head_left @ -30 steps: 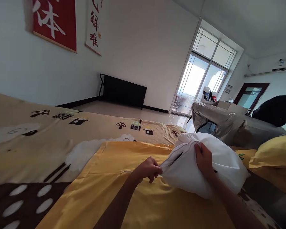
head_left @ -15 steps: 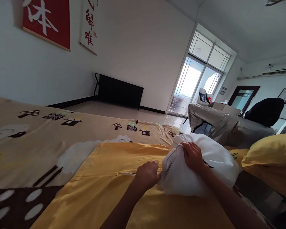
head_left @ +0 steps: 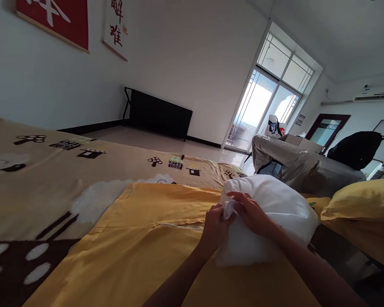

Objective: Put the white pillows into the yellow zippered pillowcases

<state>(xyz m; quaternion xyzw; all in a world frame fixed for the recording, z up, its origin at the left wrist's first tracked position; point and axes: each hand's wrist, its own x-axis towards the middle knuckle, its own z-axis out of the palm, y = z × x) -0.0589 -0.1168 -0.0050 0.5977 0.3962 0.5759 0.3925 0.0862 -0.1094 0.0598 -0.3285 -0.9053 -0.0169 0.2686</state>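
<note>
A plump white pillow insert [head_left: 284,204] rests on a yellow pillowcase [head_left: 169,204], which is spread flat with a slit-like zipper opening [head_left: 179,226] near its middle. My left hand [head_left: 216,226] is closed on a gathered fold at the pillow's near-left end, just right of the opening. Beside it my right hand [head_left: 249,213] pinches the same end, its fingers bent over the white cloth. The two hands almost touch. Part of the pillow's front is covered by my right forearm.
Under the pillowcase lies a beige blanket [head_left: 124,160] with sheep and mushroom prints. A yellow pillow [head_left: 361,200] sits at the right. Behind are a plastic-covered piece of furniture [head_left: 326,172], a black bag [head_left: 355,145] and a black folded frame [head_left: 158,113] by the wall.
My left hand has moved right and up from beside the zipper opening to the white pillow's end. My right hand has shifted slightly left and down, and the hands are closer together.
</note>
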